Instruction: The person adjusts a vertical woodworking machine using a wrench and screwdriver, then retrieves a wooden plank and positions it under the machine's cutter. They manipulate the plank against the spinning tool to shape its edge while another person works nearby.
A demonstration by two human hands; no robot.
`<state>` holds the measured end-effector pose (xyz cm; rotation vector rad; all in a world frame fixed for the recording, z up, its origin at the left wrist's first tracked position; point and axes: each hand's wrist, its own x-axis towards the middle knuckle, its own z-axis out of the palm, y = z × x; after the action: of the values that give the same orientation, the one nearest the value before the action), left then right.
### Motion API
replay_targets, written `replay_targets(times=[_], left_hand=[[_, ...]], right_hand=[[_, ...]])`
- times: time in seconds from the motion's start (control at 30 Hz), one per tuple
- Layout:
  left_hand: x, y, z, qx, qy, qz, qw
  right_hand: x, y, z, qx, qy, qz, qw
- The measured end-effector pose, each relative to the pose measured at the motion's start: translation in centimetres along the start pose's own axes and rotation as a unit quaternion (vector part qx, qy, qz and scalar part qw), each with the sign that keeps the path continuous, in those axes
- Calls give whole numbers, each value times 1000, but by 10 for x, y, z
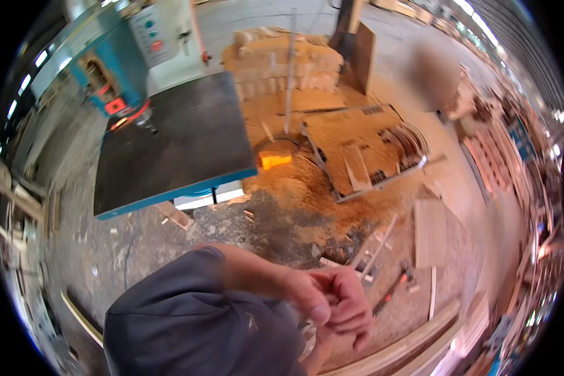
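Note:
My left hand (pixel 339 299) reaches across my body from a dark grey sleeve (pixel 200 313), its fingers curled inward and the thumb bent toward them. Whatever lies inside those fingers is hidden. Just beneath it, part of my right arm (pixel 320 352) shows at the lower edge; the two meet or overlap, and the right fingers cannot be made out. On the floor beyond the hands lies a long tool with a red-and-black handle (pixel 391 292), next to thin wood strips (pixel 380 241).
A machine with a black table (pixel 182 141) and blue housing (pixel 113 59) stands at the left. Sawdust surrounds a yellow-orange object (pixel 274 160) and a metal-edged board (pixel 338 135) bearing curved pieces. Stacked wood (pixel 282 62) lies behind. Boards (pixel 430 232) and long planks (pixel 401 344) lie right.

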<state>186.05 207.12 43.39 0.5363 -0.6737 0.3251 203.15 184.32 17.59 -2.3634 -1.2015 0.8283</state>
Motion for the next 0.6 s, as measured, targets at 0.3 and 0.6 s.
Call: replay_targets(times=[0.3, 0.6], left_hand=[[-56, 77, 57, 87, -48, 182, 978], [-86, 72, 124, 282, 39, 211, 935]], right_hand=[[54, -20, 59, -33, 103, -238, 965], [145, -68, 83, -33, -36, -422, 905]])
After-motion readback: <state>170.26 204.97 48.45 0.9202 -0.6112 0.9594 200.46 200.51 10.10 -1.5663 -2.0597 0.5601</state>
